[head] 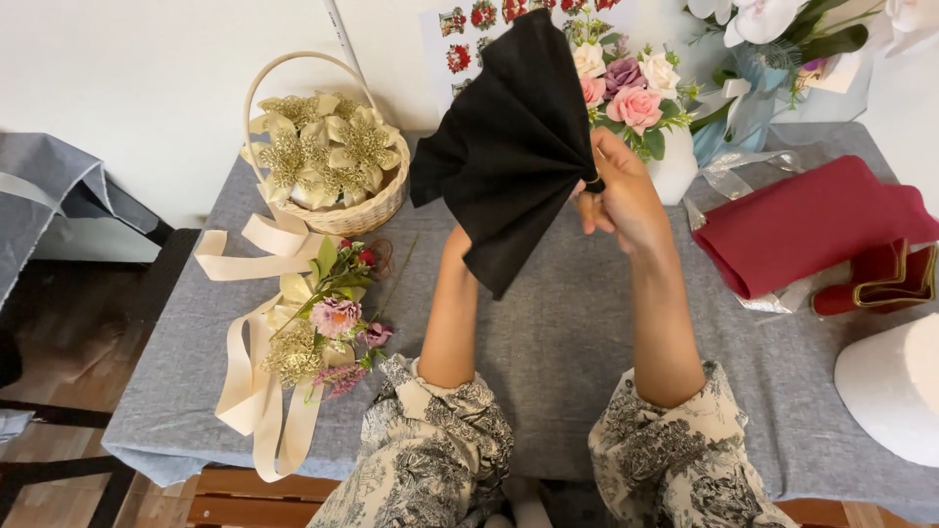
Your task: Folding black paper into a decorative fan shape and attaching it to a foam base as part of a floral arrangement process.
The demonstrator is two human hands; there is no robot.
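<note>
Both arms are up over the grey-clothed worktop (548,342), and between them a black pleated cloth (509,147) fans out wide, raised above the surface and gathered to a tight point at its right edge. The right hand (621,196) has that gathered point, fingers pressed together and pinching the folds right where they bunch. The left hand is buried behind the cloth, only the wrist and forearm show below its lower corner, so whether those fingers are spread or closed, I cannot tell. The cloth's top corner rises in front of a sheet of small flower pictures (479,29) on the wall. Off to the left sits a wicker basket (377,210) filled with gold glittery flowers (328,147), and below it a flower spray with cream ribbon (293,332) lies flat, its loops trailing over the front edge of the worktop. Behind the right hand stands a white vase of pink, cream and mauve roses (631,88), just beside the pinching fingers. Further right, a folded dark red cloth (807,220) rests on clear wrapping, with red gold-edged ribbon (885,279) next to it, and a white rounded object (895,386) sits at the right edge. Patterned sleeves frame the bottom.
</note>
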